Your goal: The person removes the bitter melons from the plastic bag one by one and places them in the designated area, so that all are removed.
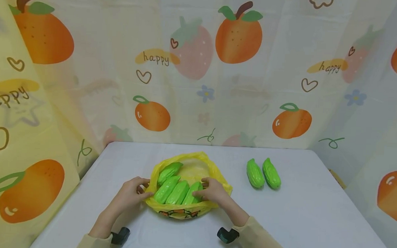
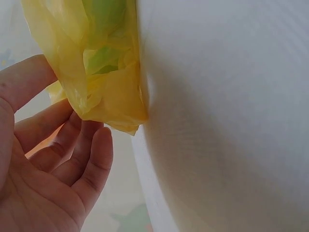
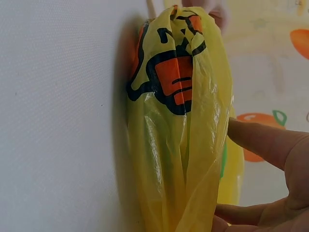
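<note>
A yellow plastic bag (image 1: pixel 221 174) lies open on the table with several ridged green toy gourds (image 1: pixel 165 188) inside. My left hand (image 1: pixel 130 192) holds the bag's left rim, its thumb on the near side and its fingers curled behind. In the left wrist view, thin yellow film lies against those fingers (image 2: pixel 99 154). My right hand (image 1: pixel 214 192) reaches over the right rim, its thumb and fingers around the rightmost gourd (image 1: pixel 190 199) in the bag. In the right wrist view, the bag's printed wall (image 3: pixel 166 145) hides the fingertips.
Two more green gourds (image 1: pixel 263 175) lie side by side on the white table (image 1: pixel 300 215), right of the bag. A fruit-print curtain (image 1: pixel 242 89) hangs behind the table and on both sides. Dark wrist cameras (image 1: pixel 227 235) sit at both cuffs.
</note>
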Available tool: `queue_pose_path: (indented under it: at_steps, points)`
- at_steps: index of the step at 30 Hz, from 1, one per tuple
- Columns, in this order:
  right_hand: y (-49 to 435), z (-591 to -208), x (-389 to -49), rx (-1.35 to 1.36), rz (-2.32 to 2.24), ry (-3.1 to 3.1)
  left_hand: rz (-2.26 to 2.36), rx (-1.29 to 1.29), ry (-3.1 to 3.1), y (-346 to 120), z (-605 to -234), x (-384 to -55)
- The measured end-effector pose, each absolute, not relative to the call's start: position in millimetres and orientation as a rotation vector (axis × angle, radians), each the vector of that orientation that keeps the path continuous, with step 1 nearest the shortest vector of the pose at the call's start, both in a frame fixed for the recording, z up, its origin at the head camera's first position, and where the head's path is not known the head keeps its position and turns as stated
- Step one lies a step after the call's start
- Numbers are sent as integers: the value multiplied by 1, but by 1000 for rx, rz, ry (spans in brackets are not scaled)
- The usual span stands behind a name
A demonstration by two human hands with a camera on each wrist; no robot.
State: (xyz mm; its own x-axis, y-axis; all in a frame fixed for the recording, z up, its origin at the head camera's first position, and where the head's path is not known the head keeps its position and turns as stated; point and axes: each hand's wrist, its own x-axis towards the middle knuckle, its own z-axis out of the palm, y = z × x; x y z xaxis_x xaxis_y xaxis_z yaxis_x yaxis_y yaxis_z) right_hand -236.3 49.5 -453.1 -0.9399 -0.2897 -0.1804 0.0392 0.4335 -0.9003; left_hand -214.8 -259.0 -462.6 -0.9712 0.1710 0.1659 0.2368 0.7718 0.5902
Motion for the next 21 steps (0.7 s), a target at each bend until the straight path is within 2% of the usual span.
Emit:
queue_pose_path:
  at_steps: [21]
  points:
    - [46, -452, -231, -258, -1409, 2484, -963, -322, -2868, -260, -466, -216]
